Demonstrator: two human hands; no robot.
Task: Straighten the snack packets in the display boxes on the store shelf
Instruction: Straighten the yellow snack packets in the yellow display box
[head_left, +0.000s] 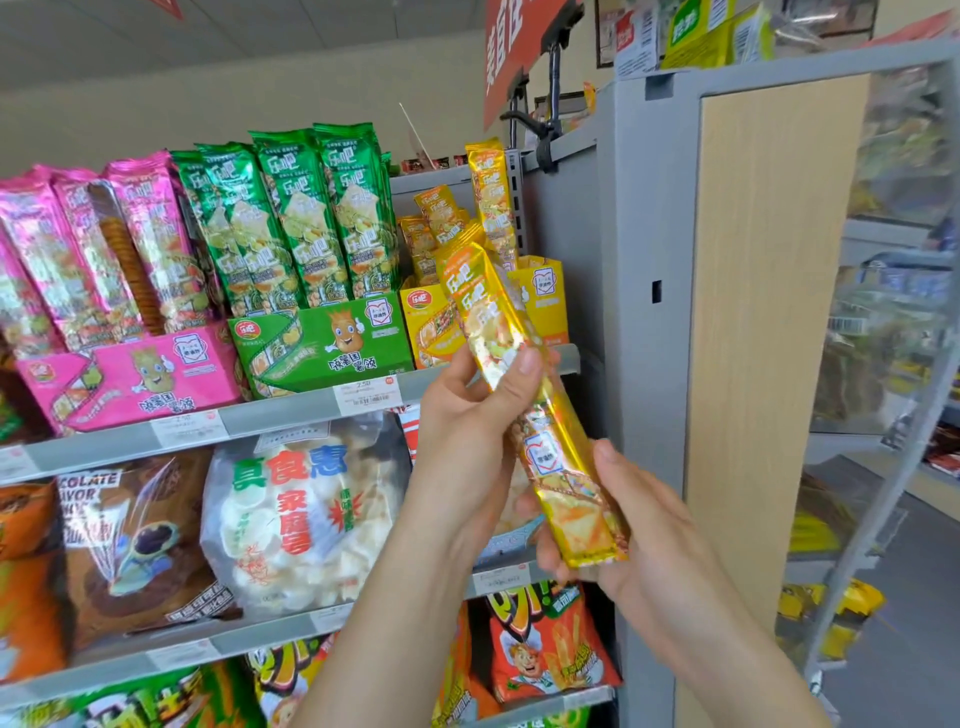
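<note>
**Auditor:** Surroundings, largest first.

**Inspector:** A grey shelf upright (649, 312) faced with a wood-grain panel (769, 312) stands just right of both hands. Left of them, the shelf edge (291, 413) carries three display boxes side by side: the pink box (140, 374), the green box (322, 343) and the yellow box (431, 332). The pink packets (78, 249) lean left. The green packets (291, 208) stand near upright. The yellow packets (488, 197) stand at uneven heights, the tallest at the right. One shelf down, left of the left wrist, lies a white cracker bag (301, 509).

**Auditor:** Obstructions?

**Inspector:** The held packet (498, 312) crosses in front of the yellow box and hides its middle. The left hand (467, 415) covers the shelf edge below that box.

**Auditor:** Packet against fingers?

**Inspector:** It is out of the box and tilted, top end up-left, bottom end down-right. The left hand grips its middle, with the thumb (524, 366) across the front face and the fingers curled behind. The right hand (639, 535) grips the lower end, with its thumb on the right edge and curled fingertips (550, 553) beside the bottom seal.
</note>
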